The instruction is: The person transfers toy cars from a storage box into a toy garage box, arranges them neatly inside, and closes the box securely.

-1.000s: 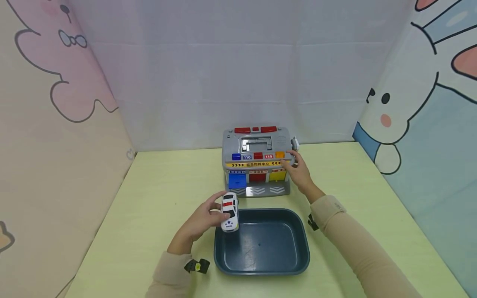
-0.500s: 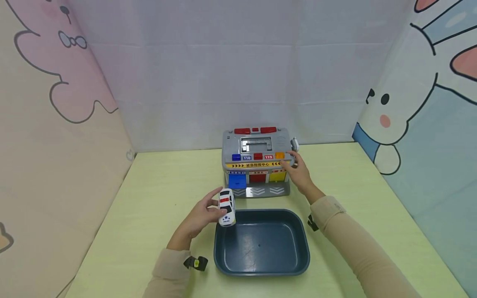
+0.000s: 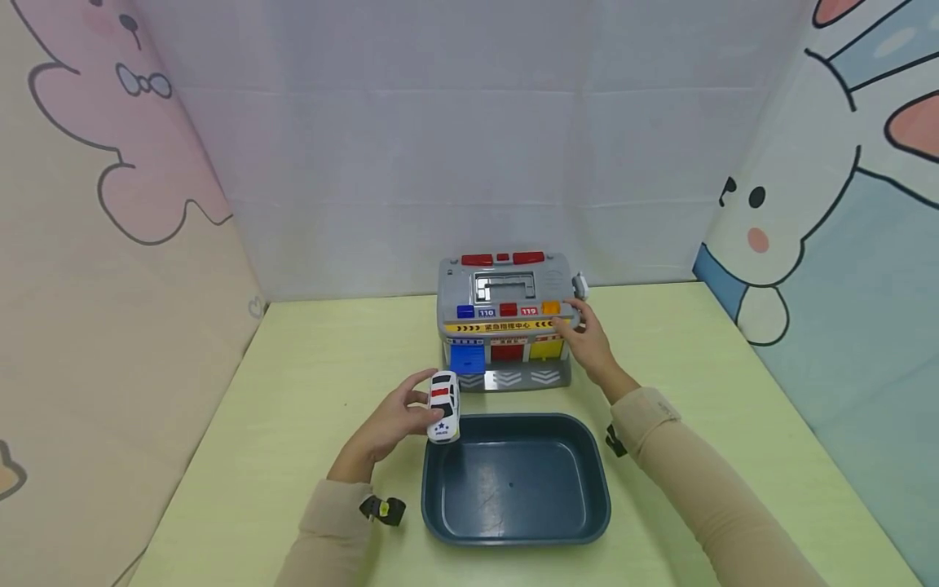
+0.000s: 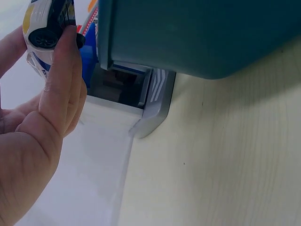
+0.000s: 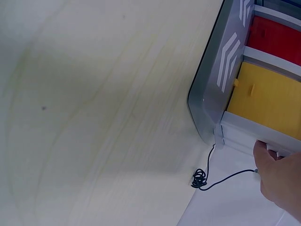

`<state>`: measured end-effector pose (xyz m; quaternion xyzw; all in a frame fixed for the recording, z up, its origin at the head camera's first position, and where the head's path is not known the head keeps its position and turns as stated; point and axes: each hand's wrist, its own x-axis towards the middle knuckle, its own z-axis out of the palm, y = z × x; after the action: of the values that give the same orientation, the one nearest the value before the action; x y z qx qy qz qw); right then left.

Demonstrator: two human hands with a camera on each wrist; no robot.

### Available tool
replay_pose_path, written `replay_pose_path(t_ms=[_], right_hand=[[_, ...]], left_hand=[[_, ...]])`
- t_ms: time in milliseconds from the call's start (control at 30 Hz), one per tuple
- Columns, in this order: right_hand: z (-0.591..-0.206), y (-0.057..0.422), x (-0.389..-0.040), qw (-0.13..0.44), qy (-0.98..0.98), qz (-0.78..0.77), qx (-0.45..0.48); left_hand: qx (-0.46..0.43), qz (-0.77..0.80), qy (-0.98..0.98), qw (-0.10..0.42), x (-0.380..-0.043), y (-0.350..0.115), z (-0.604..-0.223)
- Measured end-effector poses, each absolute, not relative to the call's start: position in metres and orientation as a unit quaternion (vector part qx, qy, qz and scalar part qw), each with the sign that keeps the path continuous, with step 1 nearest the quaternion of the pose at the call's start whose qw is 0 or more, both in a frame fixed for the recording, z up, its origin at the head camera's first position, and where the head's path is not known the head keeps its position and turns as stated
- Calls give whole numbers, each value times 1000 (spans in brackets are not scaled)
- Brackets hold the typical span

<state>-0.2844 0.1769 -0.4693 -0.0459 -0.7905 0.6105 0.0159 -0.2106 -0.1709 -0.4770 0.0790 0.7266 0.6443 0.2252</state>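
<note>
My left hand (image 3: 392,420) pinches a white toy police car (image 3: 443,408) between thumb and fingers, its red light bar facing up. The car overlaps the far left corner of a dark blue tray (image 3: 513,538) in the head view. Behind the tray stands a grey toy emergency station (image 3: 506,375) with blue, red and yellow doors. Its blue door (image 3: 467,359) is swung out, and the left wrist view shows a dark bay (image 4: 120,84) behind it. With thumb and fingers, my right hand (image 3: 590,342) grips the station's right front roof corner.
A coiled black cord (image 5: 199,178) lies beside the station, leading to its right side. A white handset-like piece (image 3: 580,284) sits on the station's right side. Behind the pale green table (image 3: 315,350) hangs a white cloth, with cartoon-printed panels at both sides.
My left hand has shifted the police car slightly left and farther back, toward the station. My right hand has stayed on the station's corner.
</note>
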Motion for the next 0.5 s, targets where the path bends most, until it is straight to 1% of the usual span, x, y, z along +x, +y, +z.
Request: replay_pose_path(t_ms=[500], right_hand=[[-472,180,-288,2,-779,624,-54]], left_hand=[[78,647,724,228,-211,-180,-481]])
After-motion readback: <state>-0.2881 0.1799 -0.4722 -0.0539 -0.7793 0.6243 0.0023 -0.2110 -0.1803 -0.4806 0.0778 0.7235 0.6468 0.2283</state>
